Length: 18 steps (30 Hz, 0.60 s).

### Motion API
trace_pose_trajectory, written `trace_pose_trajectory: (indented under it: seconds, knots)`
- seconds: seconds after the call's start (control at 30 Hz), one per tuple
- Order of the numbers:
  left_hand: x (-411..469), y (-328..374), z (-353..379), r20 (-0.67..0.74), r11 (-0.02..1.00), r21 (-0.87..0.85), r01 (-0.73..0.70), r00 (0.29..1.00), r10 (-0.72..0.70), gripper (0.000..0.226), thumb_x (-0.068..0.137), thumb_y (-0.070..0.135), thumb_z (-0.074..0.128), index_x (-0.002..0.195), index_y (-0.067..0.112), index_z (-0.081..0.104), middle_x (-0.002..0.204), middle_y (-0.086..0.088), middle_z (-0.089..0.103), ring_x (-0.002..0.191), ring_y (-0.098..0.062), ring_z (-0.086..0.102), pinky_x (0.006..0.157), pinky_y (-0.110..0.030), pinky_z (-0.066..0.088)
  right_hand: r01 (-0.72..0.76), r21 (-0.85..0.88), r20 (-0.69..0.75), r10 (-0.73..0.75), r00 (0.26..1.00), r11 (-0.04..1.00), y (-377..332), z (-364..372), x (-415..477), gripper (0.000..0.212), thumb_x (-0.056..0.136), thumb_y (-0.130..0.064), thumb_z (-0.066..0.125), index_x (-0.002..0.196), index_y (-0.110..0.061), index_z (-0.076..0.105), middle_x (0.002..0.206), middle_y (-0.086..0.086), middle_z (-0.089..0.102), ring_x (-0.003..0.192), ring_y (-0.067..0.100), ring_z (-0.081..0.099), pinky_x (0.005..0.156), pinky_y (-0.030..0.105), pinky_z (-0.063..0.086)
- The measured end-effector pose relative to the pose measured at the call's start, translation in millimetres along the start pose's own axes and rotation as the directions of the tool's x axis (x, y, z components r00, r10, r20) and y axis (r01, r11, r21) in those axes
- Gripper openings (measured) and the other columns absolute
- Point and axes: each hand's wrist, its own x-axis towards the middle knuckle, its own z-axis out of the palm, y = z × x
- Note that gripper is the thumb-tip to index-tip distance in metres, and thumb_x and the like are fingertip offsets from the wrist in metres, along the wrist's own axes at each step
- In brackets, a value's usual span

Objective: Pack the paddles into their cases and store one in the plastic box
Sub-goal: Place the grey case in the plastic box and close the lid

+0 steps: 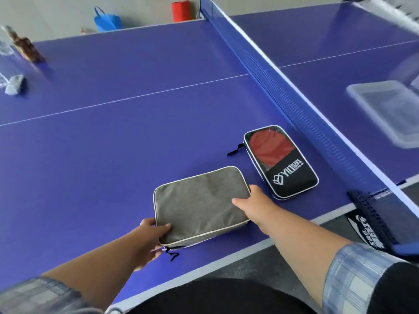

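Observation:
A grey fabric paddle case point(199, 205) lies flat near the front edge of the blue table. My left hand point(152, 239) grips its near left corner beside the zipper pull. My right hand point(251, 205) holds its right edge, thumb on top. Whatever is inside the grey case is hidden. To its right lies a black case point(288, 177) with a clear window showing a red paddle point(269, 148) inside. A clear plastic box point(385, 109) sits on the far side of the net at the right.
The net point(283, 75) crosses the table point(136, 123) diagonally between the cases and the box; its clamp point(367, 211) sits at the right edge. Small objects point(15, 85) stand at the far left. A blue bag point(106, 20) and red item point(180, 10) are on the floor beyond.

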Motion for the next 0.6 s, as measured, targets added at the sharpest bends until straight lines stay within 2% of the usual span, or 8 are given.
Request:
trace_pose_trajectory:
  seconds: [0.07,0.13,0.27,0.33,0.4,0.5,0.53,0.6]
  knots:
    - [2.4,16.2,1.2,-0.007,0.993,0.110,-0.045,0.999,0.046,0.044,0.091,0.037,0.067,0.129,0.029,0.046,0.111,-0.007,0.066,0.088,-0.023,0.061,0.072,-0.035,0.047,-0.017,0.063,-0.047,0.020,0.999,0.998,2.4,-8.4,-13.9,0.048,0.083,-0.034,0.072,0.125,-0.026,0.048,0.103,-0.009,0.065,0.089,0.009,0.063,0.064,0.025,0.047]
    - [4.2,35.9,11.8,-0.016,0.966,0.236,-0.107,0.993,0.114,0.046,0.090,0.044,0.066,0.129,0.029,0.045,0.111,-0.005,0.064,0.095,-0.023,0.059,0.075,-0.036,0.046,-0.053,0.138,-0.102,0.067,0.993,0.989,8.7,-18.7,-28.6,0.049,0.084,-0.033,0.071,0.126,-0.028,0.046,0.103,-0.010,0.065,0.087,0.008,0.062,0.061,0.023,0.046]
    - [6.8,79.2,50.2,-0.014,0.907,0.331,-0.262,0.959,0.282,0.046,0.091,0.044,0.062,0.130,0.029,0.043,0.107,-0.003,0.059,0.094,-0.027,0.059,0.084,-0.042,0.052,-0.126,0.383,-0.182,0.208,0.961,0.915,25.5,-38.3,-54.7,0.059,0.074,-0.030,0.077,0.117,-0.032,0.037,0.101,-0.006,0.066,0.087,0.013,0.066,0.065,0.028,0.051]
    - [2.2,101.5,77.0,0.009,0.870,0.355,-0.341,0.932,0.362,0.044,0.093,0.041,0.060,0.131,0.028,0.044,0.107,-0.004,0.060,0.091,-0.028,0.061,0.073,-0.040,0.056,-0.147,0.529,-0.144,0.259,0.955,0.836,34.1,-51.3,-60.1,0.060,0.069,-0.025,0.080,0.114,-0.023,0.040,0.104,0.002,0.069,0.091,0.020,0.070,0.079,0.039,0.058]
    - [-7.7,122.0,105.2,0.041,0.830,0.374,-0.415,0.901,0.432,0.039,0.095,0.037,0.058,0.131,0.028,0.046,0.106,-0.001,0.058,0.088,-0.022,0.059,0.059,-0.031,0.050,-0.171,0.582,-0.082,0.266,0.960,0.795,41.4,-70.6,-66.3,0.058,0.068,-0.022,0.083,0.115,-0.019,0.050,0.105,0.004,0.073,0.093,0.022,0.072,0.090,0.044,0.058]
    - [-21.9,149.4,139.8,0.110,0.784,0.377,-0.493,0.865,0.490,0.035,0.095,0.034,0.059,0.129,0.030,0.050,0.109,-0.002,0.058,0.089,-0.022,0.059,0.056,-0.030,0.050,-0.209,0.624,0.020,0.252,0.967,0.753,49.9,-106.0,-73.4,0.046,0.075,-0.024,0.086,0.115,-0.019,0.065,0.102,0.000,0.078,0.098,0.021,0.072,0.096,0.044,0.054]
    - [-24.8,157.5,149.0,0.138,0.772,0.377,-0.512,0.855,0.499,0.036,0.095,0.033,0.060,0.129,0.030,0.051,0.110,-0.005,0.059,0.087,-0.023,0.060,0.056,-0.030,0.050,-0.226,0.673,0.058,0.255,0.965,0.705,52.3,-116.7,-73.2,0.044,0.077,-0.031,0.085,0.115,-0.019,0.066,0.103,0.000,0.078,0.100,0.023,0.072,0.098,0.047,0.053]
    - [-26.1,174.0,167.8,0.201,0.752,0.380,-0.539,0.841,0.502,0.036,0.095,0.031,0.062,0.130,0.027,0.053,0.111,-0.009,0.061,0.083,-0.025,0.059,0.058,-0.032,0.051,-0.272,0.803,0.140,0.276,0.951,0.531,52.7,-136.6,-72.1,0.043,0.083,-0.047,0.077,0.113,-0.018,0.067,0.103,0.005,0.078,0.099,0.028,0.073,0.096,0.053,0.053]
